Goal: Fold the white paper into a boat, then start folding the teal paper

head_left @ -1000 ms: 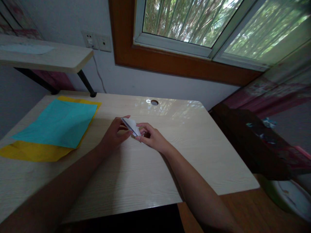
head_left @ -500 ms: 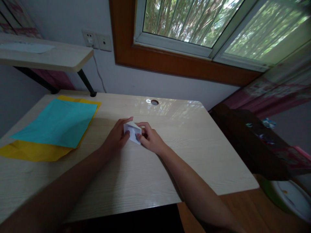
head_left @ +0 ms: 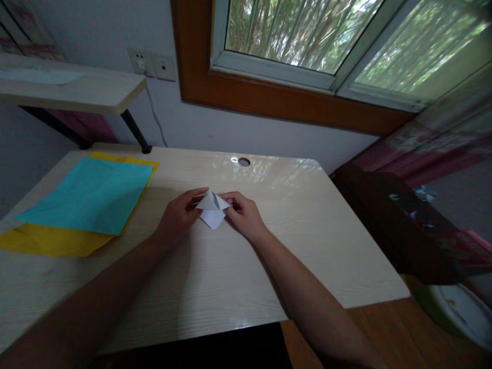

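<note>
A small piece of folded white paper [head_left: 212, 217] is between my two hands, over the middle of the desk. Its upper part forms a peaked triangle with a crease down it, and a flat rounded corner shows below. My left hand [head_left: 180, 211] pinches the left corner between thumb and fingers. On the opposite side, my right hand [head_left: 246, 212] grips the right corner in the same way, its fingers curled behind the paper. Some fingertips are hidden by the folds.
Turquoise paper [head_left: 96, 195] lies over a yellow sheet [head_left: 57, 241] on the desk's left. Behind them a raised shelf [head_left: 115, 97] stands on black legs. A round cable hole [head_left: 244, 162] is near the back edge of the wooden desk [head_left: 307, 246].
The white paper has been opened from a flat upright shape into a peaked triangle with a flap below. Both hands have shifted to its side corners.
</note>
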`<state>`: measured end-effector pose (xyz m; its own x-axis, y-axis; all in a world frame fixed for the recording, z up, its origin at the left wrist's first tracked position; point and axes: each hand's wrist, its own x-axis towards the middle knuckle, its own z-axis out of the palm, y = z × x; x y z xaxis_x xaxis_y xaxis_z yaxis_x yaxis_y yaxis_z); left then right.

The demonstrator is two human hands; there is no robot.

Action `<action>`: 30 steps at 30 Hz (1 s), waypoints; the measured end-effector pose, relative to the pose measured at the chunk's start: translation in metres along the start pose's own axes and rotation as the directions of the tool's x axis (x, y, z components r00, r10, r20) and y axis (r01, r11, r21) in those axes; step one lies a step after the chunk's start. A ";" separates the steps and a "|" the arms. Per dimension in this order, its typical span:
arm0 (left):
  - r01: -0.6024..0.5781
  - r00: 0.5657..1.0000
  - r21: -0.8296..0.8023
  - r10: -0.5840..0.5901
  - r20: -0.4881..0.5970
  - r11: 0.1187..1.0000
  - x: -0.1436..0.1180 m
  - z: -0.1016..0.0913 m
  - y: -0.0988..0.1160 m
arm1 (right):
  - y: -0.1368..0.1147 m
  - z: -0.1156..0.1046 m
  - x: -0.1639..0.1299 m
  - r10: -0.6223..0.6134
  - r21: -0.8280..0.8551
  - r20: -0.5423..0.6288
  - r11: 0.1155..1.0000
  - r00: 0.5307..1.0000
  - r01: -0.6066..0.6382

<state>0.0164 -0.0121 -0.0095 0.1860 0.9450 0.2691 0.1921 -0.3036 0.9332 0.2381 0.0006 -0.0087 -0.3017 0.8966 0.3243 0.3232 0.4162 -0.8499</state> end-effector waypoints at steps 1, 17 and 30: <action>-0.012 1.000 0.005 0.012 -0.006 1.000 0.000 -0.001 0.000 | 0.000 0.000 0.000 -0.017 0.000 -0.002 1.000 1.000 0.017; -0.043 0.999 -0.005 0.043 -0.021 0.999 0.004 -0.008 0.002 | -0.003 -0.009 0.001 -0.274 -0.076 0.048 0.958 0.961 0.277; 0.164 0.986 -0.128 -0.168 -0.023 0.978 0.003 -0.005 0.000 | -0.005 -0.009 0.000 -0.167 -0.044 0.003 0.985 0.986 0.167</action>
<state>0.0123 -0.0091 -0.0080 0.1292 0.9850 0.1140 0.0954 -0.1267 0.9873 0.2447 0.0001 -0.0004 -0.3543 0.8140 0.4603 0.3070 0.5662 -0.7650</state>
